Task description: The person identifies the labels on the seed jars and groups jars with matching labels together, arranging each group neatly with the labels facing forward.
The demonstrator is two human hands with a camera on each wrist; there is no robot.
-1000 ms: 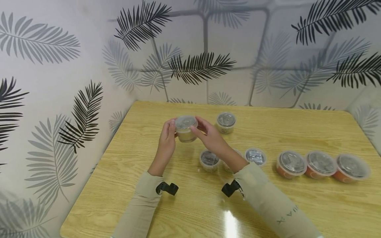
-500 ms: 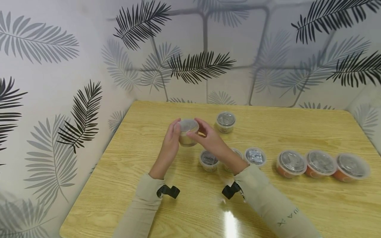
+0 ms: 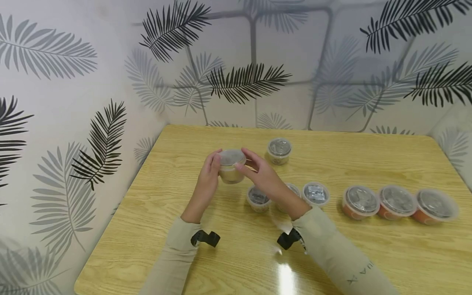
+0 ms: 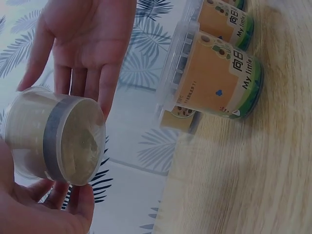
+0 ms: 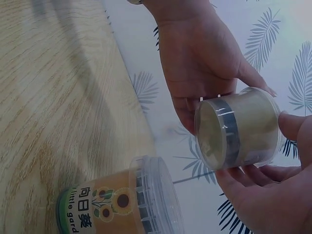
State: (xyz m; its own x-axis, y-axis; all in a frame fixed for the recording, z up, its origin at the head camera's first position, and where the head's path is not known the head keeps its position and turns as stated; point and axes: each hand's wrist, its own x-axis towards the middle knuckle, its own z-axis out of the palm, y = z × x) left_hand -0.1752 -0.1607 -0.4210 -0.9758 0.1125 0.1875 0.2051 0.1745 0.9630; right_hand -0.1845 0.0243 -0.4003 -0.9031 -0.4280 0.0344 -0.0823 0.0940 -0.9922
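Observation:
A clear, round lidded tub (image 3: 231, 174) with pale contents is held up over the table between both hands. My left hand (image 3: 207, 177) grips its left side, thumb near the lid's edge. From the other side my right hand (image 3: 266, 177) holds it, the thumb at the front of the lid rim. In the left wrist view the tub (image 4: 80, 141) shows its bottom and a dark band around its wall. The same tub (image 5: 239, 131) appears in the right wrist view, with fingers of both hands at its sides.
Behind stands a lidded tub (image 3: 279, 151). Nearer are a tub (image 3: 259, 199), one (image 3: 293, 189) partly behind my right forearm, and another (image 3: 316, 194). Three orange tubs (image 3: 361, 202) line up at the right. The wooden table (image 3: 155, 196) meets a leaf-patterned wall (image 3: 236, 53).
The held tub has come slightly nearer and lower over the second. It turned a little between the hands, and the right thumb moved along the rim. The tubs on the table stayed put.

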